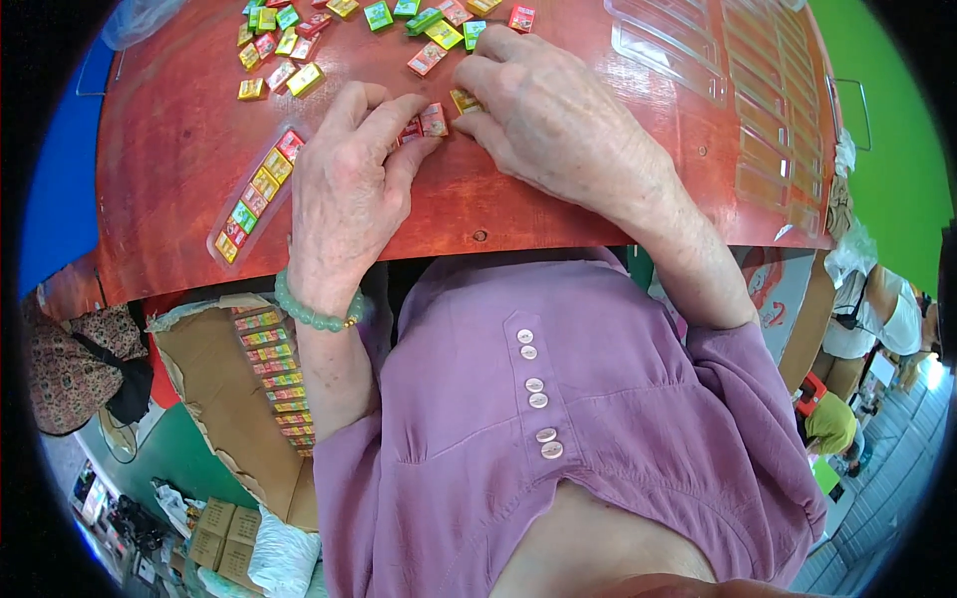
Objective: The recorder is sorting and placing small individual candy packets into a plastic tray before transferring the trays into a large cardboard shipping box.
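Observation:
My left hand (351, 179), with a green bead bracelet at its wrist, is closed on small red boxes (434, 120) at the table's near middle. The fingers partly cover them. Just to the right, my right hand (553, 125) pinches a small yellow box (464, 102), mostly hidden behind its fingers. Left of my left hand lies a narrow clear plastic tray (215, 249) holding a row of red, yellow and green boxes. Beyond both hands, loose boxes of the same kind (304, 79) are scattered, some near my right knuckles.
Clear plastic trays (758, 130) lie stacked on the right of the red-brown table (598, 214). Below its near edge at left, an open cardboard carton (204, 369) holds filled strips of boxes (279, 379). Other people (832, 424) are at the far right.

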A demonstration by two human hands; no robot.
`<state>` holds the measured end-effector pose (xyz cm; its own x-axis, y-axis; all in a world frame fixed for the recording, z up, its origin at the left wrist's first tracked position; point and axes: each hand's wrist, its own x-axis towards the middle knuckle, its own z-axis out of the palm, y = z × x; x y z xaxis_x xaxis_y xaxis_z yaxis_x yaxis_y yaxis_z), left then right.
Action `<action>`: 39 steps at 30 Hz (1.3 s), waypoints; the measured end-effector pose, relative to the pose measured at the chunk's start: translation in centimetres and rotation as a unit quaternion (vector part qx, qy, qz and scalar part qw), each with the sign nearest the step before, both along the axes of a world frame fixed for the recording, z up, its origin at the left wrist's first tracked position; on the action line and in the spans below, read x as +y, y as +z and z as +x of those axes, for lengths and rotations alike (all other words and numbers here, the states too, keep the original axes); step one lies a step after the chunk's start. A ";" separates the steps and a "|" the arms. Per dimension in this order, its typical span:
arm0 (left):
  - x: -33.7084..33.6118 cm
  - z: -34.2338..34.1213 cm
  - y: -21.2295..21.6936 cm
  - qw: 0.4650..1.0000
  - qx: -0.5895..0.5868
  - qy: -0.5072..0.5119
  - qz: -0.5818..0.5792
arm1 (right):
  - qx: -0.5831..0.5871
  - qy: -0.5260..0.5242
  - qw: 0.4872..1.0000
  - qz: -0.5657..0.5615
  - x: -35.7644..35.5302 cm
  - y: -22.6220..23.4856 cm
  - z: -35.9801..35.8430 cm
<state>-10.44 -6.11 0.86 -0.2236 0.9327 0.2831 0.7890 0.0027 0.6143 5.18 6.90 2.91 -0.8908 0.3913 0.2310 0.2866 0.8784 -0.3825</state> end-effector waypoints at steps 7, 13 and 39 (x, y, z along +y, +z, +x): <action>-0.6 0.4 0.3 1.000 -0.028 -0.007 0.010 | -0.063 -0.045 0.985 -0.151 2.4 4.6 3.1; -0.1 1.6 -0.1 0.998 -0.039 -0.046 -0.009 | -0.102 -0.110 0.984 -0.093 2.5 1.7 7.6; 0.9 4.1 -0.9 0.988 0.150 0.020 0.039 | -0.011 -0.075 0.996 -0.036 -0.1 -1.0 7.7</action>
